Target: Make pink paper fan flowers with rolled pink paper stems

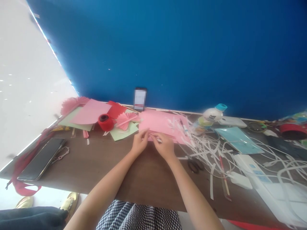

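Observation:
My left hand [140,142] and my right hand [165,146] meet over the table's middle, fingertips pinched close together. Between them is a narrow folded strip of pink paper [151,138], partly hidden by the fingers. A small white bit shows at my right fingertips; what it is I cannot tell. Just beyond the hands lies a large pink sheet [155,119] with white paper scraps on it. To the left, a pink pleated paper fan [126,120] rests on a light green sheet [123,132], beside a red roll [105,122].
A phone [140,99] leans on the blue wall; another phone [42,158] lies at left. On the right are a white bottle [212,114], tangled white cables [223,150], dark-handled scissors [195,165] and a power strip [254,169]. Another person's legs [33,218] show at lower left.

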Motion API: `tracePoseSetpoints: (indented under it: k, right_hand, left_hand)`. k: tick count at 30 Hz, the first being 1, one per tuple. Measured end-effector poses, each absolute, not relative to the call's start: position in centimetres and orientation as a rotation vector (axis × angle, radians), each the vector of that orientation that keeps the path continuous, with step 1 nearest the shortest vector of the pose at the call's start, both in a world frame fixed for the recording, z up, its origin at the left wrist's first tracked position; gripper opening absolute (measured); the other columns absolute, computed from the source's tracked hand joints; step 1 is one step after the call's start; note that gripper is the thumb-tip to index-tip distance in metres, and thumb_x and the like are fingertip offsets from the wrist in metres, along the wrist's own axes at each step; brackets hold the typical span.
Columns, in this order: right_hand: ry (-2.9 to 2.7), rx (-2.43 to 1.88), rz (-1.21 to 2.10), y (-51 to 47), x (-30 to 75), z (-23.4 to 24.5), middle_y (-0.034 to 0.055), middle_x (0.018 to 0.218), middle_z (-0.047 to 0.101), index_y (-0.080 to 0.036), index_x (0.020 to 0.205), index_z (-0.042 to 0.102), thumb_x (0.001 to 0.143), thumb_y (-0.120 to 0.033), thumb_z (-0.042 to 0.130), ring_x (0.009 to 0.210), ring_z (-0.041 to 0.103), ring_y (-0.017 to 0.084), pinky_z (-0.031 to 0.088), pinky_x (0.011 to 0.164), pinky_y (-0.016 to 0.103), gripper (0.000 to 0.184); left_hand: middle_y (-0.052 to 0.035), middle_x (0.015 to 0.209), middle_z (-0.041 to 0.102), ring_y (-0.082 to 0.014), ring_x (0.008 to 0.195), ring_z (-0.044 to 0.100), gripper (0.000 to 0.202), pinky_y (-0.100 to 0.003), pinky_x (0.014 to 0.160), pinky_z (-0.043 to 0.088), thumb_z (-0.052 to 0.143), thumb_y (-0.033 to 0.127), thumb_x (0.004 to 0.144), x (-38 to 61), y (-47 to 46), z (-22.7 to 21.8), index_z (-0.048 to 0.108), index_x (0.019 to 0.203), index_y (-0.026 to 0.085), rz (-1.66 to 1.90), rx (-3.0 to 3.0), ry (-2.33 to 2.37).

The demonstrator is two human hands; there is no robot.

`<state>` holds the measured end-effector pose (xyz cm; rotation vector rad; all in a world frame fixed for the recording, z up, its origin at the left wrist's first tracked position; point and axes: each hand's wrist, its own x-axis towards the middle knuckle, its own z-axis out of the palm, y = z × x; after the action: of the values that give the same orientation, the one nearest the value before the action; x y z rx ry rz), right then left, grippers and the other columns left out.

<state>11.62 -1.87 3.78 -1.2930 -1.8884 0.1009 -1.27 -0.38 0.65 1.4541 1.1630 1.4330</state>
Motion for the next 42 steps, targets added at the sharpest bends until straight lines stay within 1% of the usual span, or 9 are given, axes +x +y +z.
tracePoseSetpoints:
  k: [7,22,28,32,35,37,39,40,42]
  right_hand:
    - [-1.821,-1.311,0.218,-1.7,11.6,3.8,0.0022,0.076,0.066,-0.021,0.076,0.062,0.079,-0.033,0.049,0.07,0.061,0.016,0.046,0.065,0.026,0.018]
    - [-1.812,-1.378,0.186,-1.8,11.6,3.9,0.0006,0.073,0.066,-0.021,0.072,0.061,0.078,-0.032,0.05,0.068,0.061,0.015,0.044,0.062,0.024,0.017]
    - [-1.82,-1.396,0.144,-1.8,11.6,3.7,-0.0006,0.073,0.066,-0.021,0.073,0.06,0.077,-0.028,0.049,0.066,0.061,0.014,0.044,0.061,0.024,0.014]
    - [-1.845,-1.386,0.145,-1.8,11.5,3.5,-0.0003,0.073,0.066,-0.022,0.074,0.061,0.078,-0.026,0.048,0.067,0.061,0.014,0.045,0.062,0.025,0.015]
    - [-1.887,-1.322,0.099,-1.8,11.5,3.4,0.0014,0.08,0.065,-0.022,0.083,0.062,0.08,-0.025,0.047,0.075,0.061,0.015,0.047,0.066,0.026,0.016]
    - [-1.936,-1.253,0.048,-1.8,11.5,3.2,0.0045,0.094,0.062,-0.022,0.093,0.061,0.081,-0.023,0.045,0.085,0.059,0.016,0.048,0.071,0.027,0.02]
    - [-1.971,-1.194,0.004,-1.7,11.6,3.1,0.0082,0.107,0.055,-0.022,0.101,0.059,0.082,-0.022,0.043,0.092,0.056,0.017,0.048,0.073,0.029,0.025]
    - [-1.971,-1.173,-0.01,-1.7,11.7,3.0,0.0094,0.11,0.052,-0.022,0.103,0.058,0.082,-0.022,0.043,0.094,0.056,0.018,0.049,0.075,0.03,0.026]
    - [-1.945,-1.133,-0.01,-1.5,12.0,2.9,0.0099,0.107,0.051,-0.022,0.105,0.057,0.082,-0.022,0.044,0.094,0.055,0.018,0.048,0.077,0.031,0.026]
  left_hand:
    - [-0.0064,0.098,0.065,-0.0164,0.085,0.062,0.029,-0.024,0.064,0.052,0.044,0.025,0.081,-1.2,-1.2,1.4,0.058,0.106,0.018,1.354,1.582,1.177]
    - [-0.0072,0.104,0.063,-0.0168,0.089,0.061,0.031,-0.028,0.072,0.053,0.043,0.023,0.081,-1.3,-1.1,1.1,0.058,0.107,0.018,1.369,1.687,1.152]
    - [-0.0068,0.096,0.066,-0.0168,0.081,0.063,0.03,-0.028,0.068,0.053,0.047,0.027,0.079,-1.2,-1.2,1.4,0.059,0.104,0.017,1.387,1.671,1.121]
    - [-0.0044,0.089,0.067,-0.0158,0.078,0.063,0.026,-0.025,0.065,0.052,0.045,0.03,0.08,-1.2,-1.3,1.7,0.063,0.094,0.019,1.417,1.71,1.19]
    - [-0.0032,0.085,0.068,-0.0149,0.075,0.063,0.025,-0.024,0.065,0.051,0.041,0.029,0.082,-1.3,-1.1,1.7,0.064,0.09,0.02,1.434,1.768,1.253]
    - [-0.0032,0.085,0.068,-0.0149,0.075,0.064,0.025,-0.024,0.065,0.05,0.04,0.029,0.083,-1.5,-0.9,1.6,0.063,0.091,0.02,1.458,1.766,1.298]
    - [-0.0034,0.082,0.067,-0.015,0.074,0.064,0.025,-0.023,0.065,0.049,0.04,0.029,0.083,-1.8,-0.7,1.5,0.062,0.091,0.02,1.495,1.722,1.337]
    - [-0.0035,0.08,0.067,-0.0151,0.073,0.064,0.025,-0.023,0.064,0.049,0.04,0.03,0.083,-1.9,-0.6,1.5,0.061,0.09,0.019,1.514,1.692,1.356]
    - [-0.0034,0.075,0.067,-0.0152,0.072,0.064,0.025,-0.024,0.065,0.048,0.04,0.031,0.083,-2.3,-0.3,1.4,0.061,0.087,0.018,1.545,1.642,1.391]
